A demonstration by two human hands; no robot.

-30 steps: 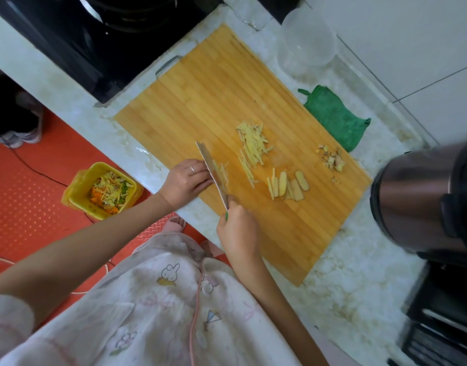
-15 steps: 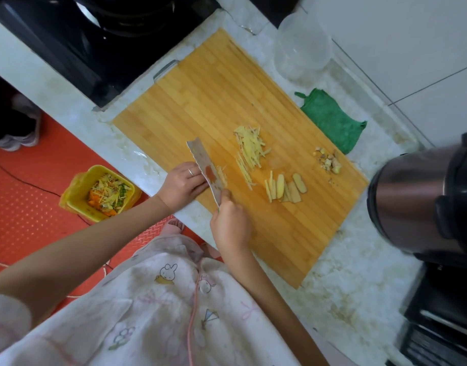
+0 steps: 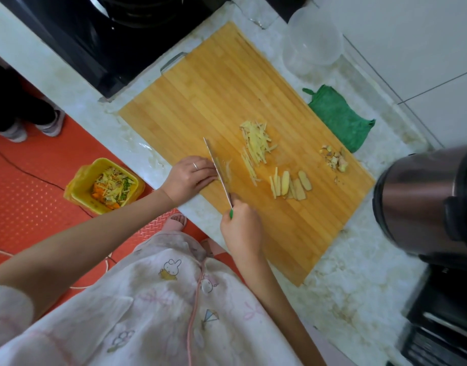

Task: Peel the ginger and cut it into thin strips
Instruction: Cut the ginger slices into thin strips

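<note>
Since half a second ago the knife point(image 3: 218, 172) has swung from lying tilted, its flat side showing, to standing on edge on the cutting board point(image 3: 200, 88), near the board's front edge. The right hand point(image 3: 240, 231) is closed around the green handle, fingers wrapped tight. The left hand point(image 3: 188, 175) rests at the board's front edge with its fingertips pressed against the blade's left face; whether they pinch any ginger under them cannot be told, since the blade hides that spot.

Judging by what lies on the board, the task is well along. A pile of finished strips point(image 3: 256, 142) sits near the board's middle, just right of the blade. Closer to the board's right end, a short row of peeled slices point(image 3: 291, 184) waits, some of it already cut into sticks. Peel scraps point(image 3: 334, 158) lie near the board's far right edge, so peeling looks done. A few thin slivers point(image 3: 228, 167) cling beside the blade on its right face, which is the ginger nearest the grip.

What is left, as far as can be judged, is cutting the remaining slices into strips; they lie well apart from both hands, further right along the board.
</note>
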